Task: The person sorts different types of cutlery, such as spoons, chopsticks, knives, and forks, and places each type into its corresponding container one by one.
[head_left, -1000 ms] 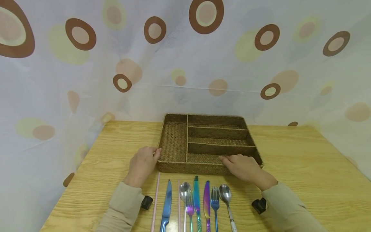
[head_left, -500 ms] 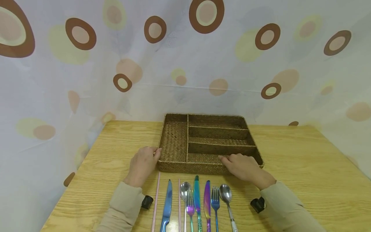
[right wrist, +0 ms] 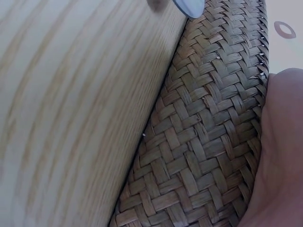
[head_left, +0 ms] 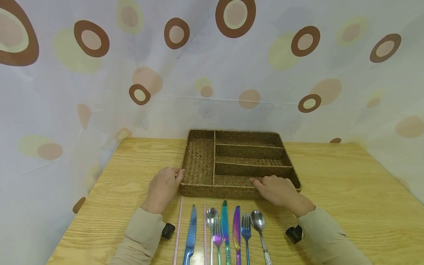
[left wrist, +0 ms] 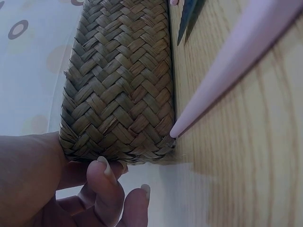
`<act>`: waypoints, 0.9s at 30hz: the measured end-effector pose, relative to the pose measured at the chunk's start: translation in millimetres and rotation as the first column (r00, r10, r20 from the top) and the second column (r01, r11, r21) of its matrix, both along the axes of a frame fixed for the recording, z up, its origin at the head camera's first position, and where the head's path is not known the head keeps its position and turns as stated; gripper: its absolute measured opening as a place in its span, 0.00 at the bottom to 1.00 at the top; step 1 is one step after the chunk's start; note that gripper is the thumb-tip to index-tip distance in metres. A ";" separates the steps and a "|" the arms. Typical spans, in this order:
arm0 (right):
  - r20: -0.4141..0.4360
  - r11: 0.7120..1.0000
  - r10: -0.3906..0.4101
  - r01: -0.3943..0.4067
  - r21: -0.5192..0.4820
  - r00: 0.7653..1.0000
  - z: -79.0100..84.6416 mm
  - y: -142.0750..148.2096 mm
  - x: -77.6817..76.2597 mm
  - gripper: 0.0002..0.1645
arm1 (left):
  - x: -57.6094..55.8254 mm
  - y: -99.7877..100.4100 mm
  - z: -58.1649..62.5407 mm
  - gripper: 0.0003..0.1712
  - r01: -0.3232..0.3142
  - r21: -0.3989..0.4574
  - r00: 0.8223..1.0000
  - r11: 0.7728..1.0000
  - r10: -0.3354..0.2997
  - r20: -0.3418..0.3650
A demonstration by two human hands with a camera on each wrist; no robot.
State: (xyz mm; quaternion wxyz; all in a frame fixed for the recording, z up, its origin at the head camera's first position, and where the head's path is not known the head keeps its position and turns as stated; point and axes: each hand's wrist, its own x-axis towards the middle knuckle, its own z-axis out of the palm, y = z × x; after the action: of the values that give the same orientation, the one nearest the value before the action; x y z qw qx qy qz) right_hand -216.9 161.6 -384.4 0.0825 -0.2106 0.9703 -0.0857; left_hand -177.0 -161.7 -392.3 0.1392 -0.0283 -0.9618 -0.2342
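Tray (head_left: 215, 191) is sitting flat on the table (head_left: 338, 184), four compartments, patterned sheet (head_left: 212, 62) behind it — the left hand (head_left: 163, 189) grips it by the near left corner, and the right hand (head_left: 279, 191) is curled over the front edge, toward the right end. Just in front there's a row of chopsticks (head_left: 178, 232), knives (head_left: 191, 235), forks (head_left: 246, 232) and spoons (head_left: 257, 221) — one chopstick tip sits right by the tray wall

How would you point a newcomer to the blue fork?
On the wooden table, find the woven tray; a row of cutlery lies in front of it. The blue fork is second from the right, between the purple knife and the last spoon. Unlike the pink-necked fork, its neck is blue.
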 end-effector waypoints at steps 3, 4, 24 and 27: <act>-0.016 1.000 0.018 -0.018 0.014 1.000 -0.1 -0.2 0.0 0.34 | 0.0 0.1 0.6 0.24 0.002 0.002 1.000 1.000 -0.002 0.000; -0.015 1.000 0.017 -0.016 0.015 1.000 -0.2 -0.3 -0.1 0.34 | 0.0 -0.1 0.7 0.24 0.003 0.002 1.000 1.000 -0.003 0.001; -0.055 0.998 -0.028 0.024 -0.064 0.998 -8.8 0.3 -2.1 0.36 | -1.7 0.8 0.0 0.24 -0.011 0.005 1.000 1.000 0.011 0.027; -0.061 0.997 -0.027 0.022 -0.078 0.998 -10.2 1.4 -2.0 0.36 | -1.5 1.1 -0.4 0.24 -0.010 0.006 1.000 1.000 0.009 0.027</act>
State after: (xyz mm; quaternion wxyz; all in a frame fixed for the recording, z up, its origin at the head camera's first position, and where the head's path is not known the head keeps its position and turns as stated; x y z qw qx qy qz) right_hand -219.0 163.0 -394.6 0.0431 -0.2045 0.9708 -0.1176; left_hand -178.5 -160.6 -392.8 0.1275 -0.0202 -0.9630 -0.2368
